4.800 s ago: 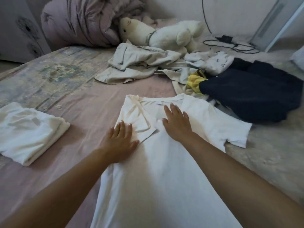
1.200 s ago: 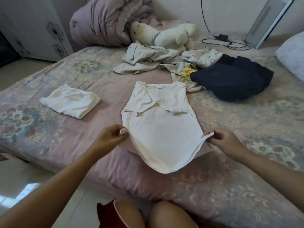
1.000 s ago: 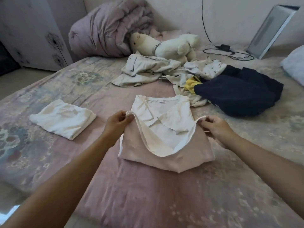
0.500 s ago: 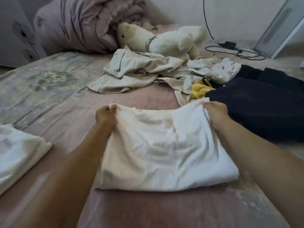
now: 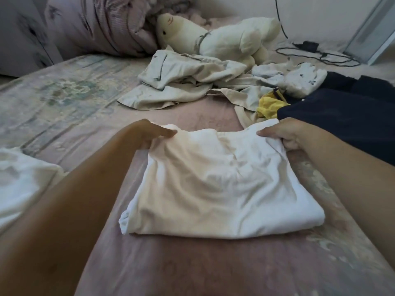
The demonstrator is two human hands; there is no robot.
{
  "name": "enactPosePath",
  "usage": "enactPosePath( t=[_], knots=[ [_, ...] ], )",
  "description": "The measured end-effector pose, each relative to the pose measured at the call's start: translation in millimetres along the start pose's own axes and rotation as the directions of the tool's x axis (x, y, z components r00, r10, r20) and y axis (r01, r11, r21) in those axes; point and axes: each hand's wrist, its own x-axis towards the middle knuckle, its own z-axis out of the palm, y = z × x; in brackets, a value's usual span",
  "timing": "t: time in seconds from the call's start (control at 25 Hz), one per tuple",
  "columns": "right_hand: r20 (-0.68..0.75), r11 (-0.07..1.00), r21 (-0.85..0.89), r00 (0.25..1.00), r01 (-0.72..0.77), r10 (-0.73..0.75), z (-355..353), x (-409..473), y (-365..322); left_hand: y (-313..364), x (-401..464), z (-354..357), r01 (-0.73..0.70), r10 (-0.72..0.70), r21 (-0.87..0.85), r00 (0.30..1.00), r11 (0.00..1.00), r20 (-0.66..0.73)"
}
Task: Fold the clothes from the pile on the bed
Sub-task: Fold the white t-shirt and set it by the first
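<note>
White folded shirt [image 5: 218, 184]: left hand [image 5: 149, 133] and right hand [image 5: 286, 135] each clamp a far corner.

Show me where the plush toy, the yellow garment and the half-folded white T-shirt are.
plush toy [image 5: 233, 39], head view, on its body.
yellow garment [image 5: 269, 106], head view, on its visible fold.
white T-shirt [image 5: 220, 186], head view, on its top layer.

White tee [image 5: 218, 189] folded flat on bed, unfolded pile [image 5: 213, 82] behind.
</note>
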Motion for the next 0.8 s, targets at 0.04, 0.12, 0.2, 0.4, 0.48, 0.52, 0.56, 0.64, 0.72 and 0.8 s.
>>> enactPosePath(
  t=[0.04,0.12,0.2,0.4,0.48,0.52,0.56,0.64,0.72,0.8],
  knots=[
    [0.006,1.0,-0.018,1.0,0.016,-0.016,-4.0,10.5,3.2,-1.5,-2.1,-0.4,0.02,-0.018,-0.045,0.999,0.999,0.047],
    [0.016,0.996,-0.09,1.0,0.015,-0.013,-13.3,23.3,4.9,0.0,-5.6,0.6,0.032,-0.026,-0.071,0.996,0.997,0.083],
    [-0.005,0.994,-0.081,0.997,0.076,-0.076,-16.0,0.3,-3.6,2.9,-10.7,0.0,-0.057,0.057,-0.089,0.998,0.994,0.006],
    [-0.048,0.934,-0.066,0.934,0.351,-0.354,-30.3,-56.7,8.9,-14.6,-32.0,-15.5,-0.362,0.36,-0.065,0.932,0.93,-0.048],
    [-0.049,0.914,-0.111,0.917,0.39,-0.397,-35.1,-70.6,20.9,-22.9,-46.7,-21.3,-0.429,0.427,-0.037,0.903,0.903,-0.049],
    [-0.063,0.913,-0.106,0.914,0.393,-0.401,-37.8,-74.4,24.8,-23.0,-56.1,-22.1,-0.44,0.438,-0.055,0.898,0.896,-0.046],
    [-0.083,0.915,-0.085,0.913,0.393,-0.4,-38.3,-82.8,24.2,-20.9,-63.5,-22.6,-0.438,0.436,-0.086,0.899,0.895,-0.043],
    [-0.095,0.914,0.011,0.91,0.406,-0.404,-39.9,-93.7,19.3,-11.0,-73.9,-24.8,-0.416,0.414,-0.154,0.909,0.896,-0.043],
    [-0.099,0.905,0.112,0.91,0.411,-0.402,-42.3,-98.0,8.9,2.4,-82.1,-25.1,-0.406,0.406,-0.19,0.913,0.894,-0.038],
    [-0.094,0.888,0.172,0.904,0.426,-0.416,-47.9,-107.7,-6.4,18.1,-96.1,-27.2,-0.412,0.408,-0.222,0.911,0.884,-0.063]
  ],
)
